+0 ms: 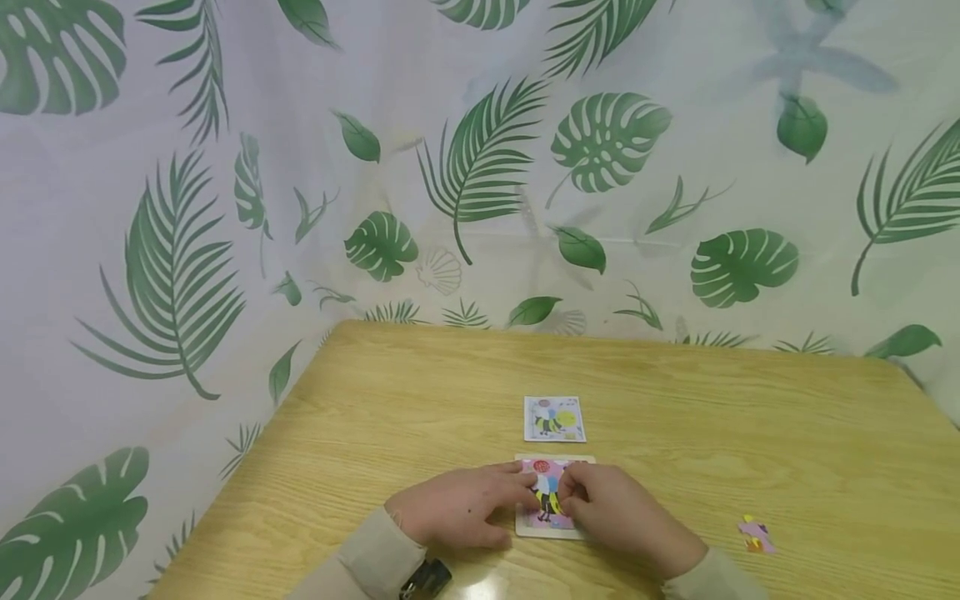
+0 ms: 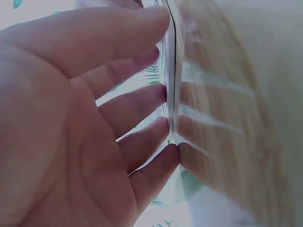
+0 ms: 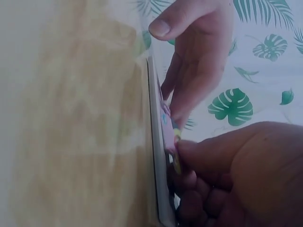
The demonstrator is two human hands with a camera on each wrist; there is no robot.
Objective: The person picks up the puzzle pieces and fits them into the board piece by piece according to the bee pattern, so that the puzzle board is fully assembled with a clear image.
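A small jigsaw puzzle [image 1: 534, 528] with a bee picture on pink lies in a pale-rimmed tray on the table. My right hand [image 1: 622, 510] is over its right side, thumb and forefinger pinching a puzzle piece [image 3: 177, 163] that shows some yellow, tilted against the puzzle surface. My left hand [image 1: 461, 505] lies at the puzzle's left side with its fingers extended; in the left wrist view the fingertips touch the tray edge [image 2: 172, 71]. Part of the picture is hidden under both hands.
Just beyond the puzzle lies a square card [image 1: 553, 419] with a similar bee picture. Several loose puzzle pieces [image 1: 757, 535] sit together on the wooden table [image 1: 420, 400] at the right. A leaf-patterned curtain [image 1: 480, 183] hangs behind and to the left.
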